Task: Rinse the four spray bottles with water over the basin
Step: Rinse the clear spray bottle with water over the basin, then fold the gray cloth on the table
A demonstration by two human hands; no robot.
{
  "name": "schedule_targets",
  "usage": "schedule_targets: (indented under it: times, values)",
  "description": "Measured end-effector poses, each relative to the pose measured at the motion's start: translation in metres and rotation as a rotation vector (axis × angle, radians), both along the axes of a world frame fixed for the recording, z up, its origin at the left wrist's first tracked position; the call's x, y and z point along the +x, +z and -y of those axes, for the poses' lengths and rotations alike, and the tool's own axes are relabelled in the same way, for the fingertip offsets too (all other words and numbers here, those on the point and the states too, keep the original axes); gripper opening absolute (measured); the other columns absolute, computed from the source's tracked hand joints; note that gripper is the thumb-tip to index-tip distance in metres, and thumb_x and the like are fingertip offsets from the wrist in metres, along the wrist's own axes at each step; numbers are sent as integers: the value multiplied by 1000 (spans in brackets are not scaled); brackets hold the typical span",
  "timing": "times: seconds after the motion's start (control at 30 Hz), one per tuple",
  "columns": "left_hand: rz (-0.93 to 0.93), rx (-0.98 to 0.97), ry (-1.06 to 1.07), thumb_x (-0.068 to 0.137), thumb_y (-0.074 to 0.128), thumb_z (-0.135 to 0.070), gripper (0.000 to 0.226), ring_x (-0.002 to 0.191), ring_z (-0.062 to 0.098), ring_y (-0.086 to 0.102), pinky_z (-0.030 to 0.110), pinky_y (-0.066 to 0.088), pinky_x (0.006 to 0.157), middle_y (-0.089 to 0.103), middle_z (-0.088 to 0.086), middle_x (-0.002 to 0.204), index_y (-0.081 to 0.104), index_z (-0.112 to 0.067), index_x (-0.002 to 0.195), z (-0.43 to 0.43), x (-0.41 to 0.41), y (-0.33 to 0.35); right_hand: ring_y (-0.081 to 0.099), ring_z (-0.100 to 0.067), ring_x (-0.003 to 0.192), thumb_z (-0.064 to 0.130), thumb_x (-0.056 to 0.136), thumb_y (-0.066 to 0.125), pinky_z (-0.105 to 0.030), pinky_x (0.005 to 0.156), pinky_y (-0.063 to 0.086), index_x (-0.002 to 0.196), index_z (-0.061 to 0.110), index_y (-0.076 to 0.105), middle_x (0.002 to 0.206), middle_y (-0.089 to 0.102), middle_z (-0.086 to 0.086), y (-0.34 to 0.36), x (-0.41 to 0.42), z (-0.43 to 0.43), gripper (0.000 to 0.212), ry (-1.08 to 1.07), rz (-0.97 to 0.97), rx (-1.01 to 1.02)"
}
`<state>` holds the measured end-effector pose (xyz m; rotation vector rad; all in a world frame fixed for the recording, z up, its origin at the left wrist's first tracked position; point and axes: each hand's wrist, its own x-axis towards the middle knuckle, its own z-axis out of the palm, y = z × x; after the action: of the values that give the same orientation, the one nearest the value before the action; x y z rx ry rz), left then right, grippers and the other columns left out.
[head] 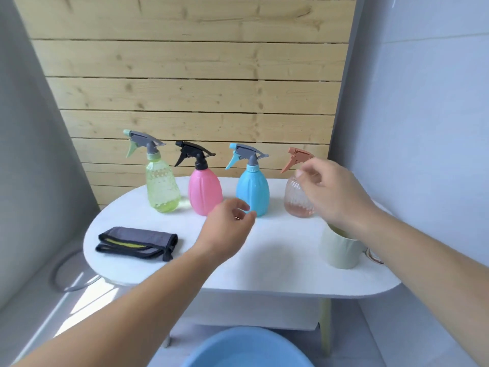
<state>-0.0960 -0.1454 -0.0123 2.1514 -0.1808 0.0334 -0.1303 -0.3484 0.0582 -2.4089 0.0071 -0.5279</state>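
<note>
Risks first: the right wrist crosses directly above the cup [340,251] at the table's [264,260] right front edge, so drawing the arm back low would likely knock it. The peach bottle [295,200] holds some liquid. If it is lifted by its trigger head alone, it could swing into the blue bottle [252,193] beside it. The left hand [227,226] hovers just in front of the blue bottle, and a careless brush could tip it.

All four bottles stand upright in a row along the far edge: green bottle [162,186], pink bottle [205,193], blue, then peach at the right end. The basin [246,350] sits low, below the near edge, and none of the bottles is over it yet.

Right hand [333,194]: arm extended, fingers curled in front of the peach bottle's neck and shoulder. Whether it grips the bottle cannot be told.

Left hand: arm extended, fingers loosely curled, holding nothing.

A cloth [136,243] lies folded near the left front edge.
</note>
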Motion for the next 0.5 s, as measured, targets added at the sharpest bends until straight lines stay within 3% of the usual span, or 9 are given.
schedule_targets:
  times: [0.13,0.23,0.37,0.5]
  values:
    - [73,242,198,99,53,-42,27,105,23,64,39,51,91,71,0,114,69,-25,111,-104,-18,-20,59,-10,102,38,99,52,-36,97,46,108,27,66,108,64,14,-31,-13,-71,20,312,-168,-32]
    - [17,381,290,93,32,-60,55,124,31,53,49,44,105,66,5,128,67,-28,118,-161,-16,-38,49,-12,127,41,102,47,-31,110,37,131,26,58,136,57,10,-62,-3,-122,35,461,-299,-145]
    - [4,396,253,103,33,-53,55,141,30,43,46,35,116,55,6,150,57,-23,143,-200,-12,-51,22,-18,149,35,104,42,-32,121,19,146,22,46,157,39,5,-93,21,-187,44,571,-313,-287]
    - [138,313,258,108,40,-30,40,138,29,45,42,36,115,58,5,145,59,-13,139,-224,-2,-64,5,-16,155,37,105,39,-36,125,8,153,23,36,165,22,6,-105,49,-232,50,620,-276,-398]
